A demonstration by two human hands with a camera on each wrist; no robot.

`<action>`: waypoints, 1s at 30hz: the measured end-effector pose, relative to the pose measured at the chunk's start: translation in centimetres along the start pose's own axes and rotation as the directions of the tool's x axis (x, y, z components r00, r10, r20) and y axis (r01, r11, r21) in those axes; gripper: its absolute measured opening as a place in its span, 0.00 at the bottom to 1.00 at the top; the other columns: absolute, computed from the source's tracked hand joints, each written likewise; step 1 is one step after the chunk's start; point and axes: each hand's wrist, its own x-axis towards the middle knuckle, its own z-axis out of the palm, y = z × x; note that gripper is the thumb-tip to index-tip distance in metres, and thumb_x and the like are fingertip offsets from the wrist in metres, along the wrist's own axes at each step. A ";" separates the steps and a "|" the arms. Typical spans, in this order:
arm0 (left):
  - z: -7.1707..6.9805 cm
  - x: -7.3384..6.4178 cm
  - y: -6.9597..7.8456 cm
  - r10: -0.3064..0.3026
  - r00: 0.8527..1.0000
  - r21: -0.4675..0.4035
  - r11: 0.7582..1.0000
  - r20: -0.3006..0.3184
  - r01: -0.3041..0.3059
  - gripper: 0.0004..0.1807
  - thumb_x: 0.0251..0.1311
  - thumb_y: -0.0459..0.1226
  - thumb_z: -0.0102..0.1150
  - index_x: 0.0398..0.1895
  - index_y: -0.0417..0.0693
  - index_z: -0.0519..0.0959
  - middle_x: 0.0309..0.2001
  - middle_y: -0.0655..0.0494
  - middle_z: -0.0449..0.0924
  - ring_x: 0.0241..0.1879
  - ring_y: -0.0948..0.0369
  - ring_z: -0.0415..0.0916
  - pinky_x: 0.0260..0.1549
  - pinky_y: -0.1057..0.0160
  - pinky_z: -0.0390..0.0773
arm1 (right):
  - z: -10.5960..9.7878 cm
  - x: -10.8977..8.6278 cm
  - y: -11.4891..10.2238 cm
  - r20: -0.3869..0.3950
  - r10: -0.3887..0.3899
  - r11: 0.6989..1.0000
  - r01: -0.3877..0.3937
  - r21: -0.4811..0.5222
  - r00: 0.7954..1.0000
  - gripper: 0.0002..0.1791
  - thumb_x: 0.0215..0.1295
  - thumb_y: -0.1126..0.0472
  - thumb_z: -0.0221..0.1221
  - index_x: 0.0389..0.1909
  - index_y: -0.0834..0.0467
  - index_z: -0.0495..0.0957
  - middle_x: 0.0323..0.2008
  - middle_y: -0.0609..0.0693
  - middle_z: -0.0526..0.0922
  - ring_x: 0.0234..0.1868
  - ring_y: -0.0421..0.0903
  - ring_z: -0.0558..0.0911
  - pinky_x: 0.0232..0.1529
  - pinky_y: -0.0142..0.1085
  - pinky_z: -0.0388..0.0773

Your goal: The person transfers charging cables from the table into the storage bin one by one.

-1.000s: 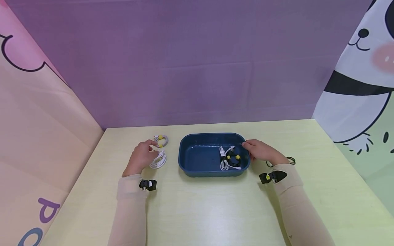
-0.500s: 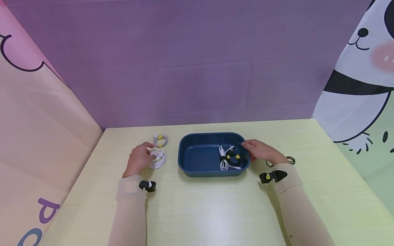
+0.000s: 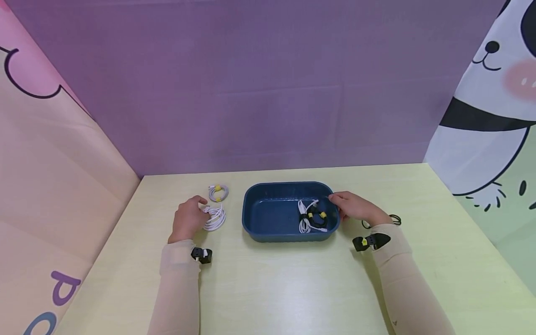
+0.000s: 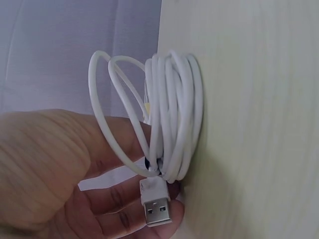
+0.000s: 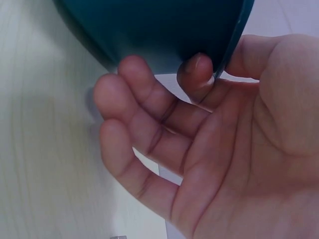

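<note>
At the left, my left hand (image 3: pixel 190 218) pinches the near side of a coiled white USB cable (image 3: pixel 215 218). In the left wrist view the thumb reaches behind the loops, and the metal USB plug (image 4: pixel 157 211) hangs down in front of the curled fingers. The coil stands on edge close against the table there. My right hand (image 3: pixel 356 206) holds the right rim of a dark blue plastic basin (image 3: pixel 268 236), thumb inside and fingers outside. Lying in the basin's right part are a bundled white cable (image 3: pixel 304 222) and a black cable with yellow ties (image 3: pixel 320 223).
Behind the white coil lies a light grey cable coil (image 3: pixel 224 193) with yellow ties. A black cable (image 3: pixel 395 219) sits on the table (image 3: pixel 276 288) beyond the right wrist, partly hidden by it. A purple backdrop (image 3: pixel 276 93) rises at the table's far edge.
My left hand has drawn back slightly to the left, its index finger moving away from the grey coil, with the fingers closing at the white coil. The right hand stays on the basin rim.
</note>
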 end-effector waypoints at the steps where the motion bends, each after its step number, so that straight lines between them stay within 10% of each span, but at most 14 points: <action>1: 0.0 0.0 0.0 -0.001 1.000 -0.001 1.000 -0.001 0.001 0.24 0.58 0.32 0.63 0.59 0.36 0.77 0.39 0.39 0.86 0.34 0.49 0.80 0.31 0.58 0.73 | 0.0 0.0 0.0 0.000 0.000 1.000 0.000 -0.001 1.000 0.25 0.84 0.54 0.37 0.59 0.69 0.74 0.30 0.53 0.79 0.29 0.45 0.79 0.38 0.40 0.81; 30: 0.3 0.3 -0.3 0.032 0.999 0.006 0.999 -0.043 -0.032 0.23 0.56 0.31 0.64 0.57 0.38 0.79 0.36 0.41 0.86 0.30 0.52 0.79 0.25 0.62 0.70 | 0.2 -0.1 0.0 -0.004 -0.004 1.000 0.004 0.026 1.000 0.26 0.84 0.54 0.38 0.63 0.70 0.72 0.34 0.56 0.80 0.29 0.44 0.80 0.39 0.41 0.82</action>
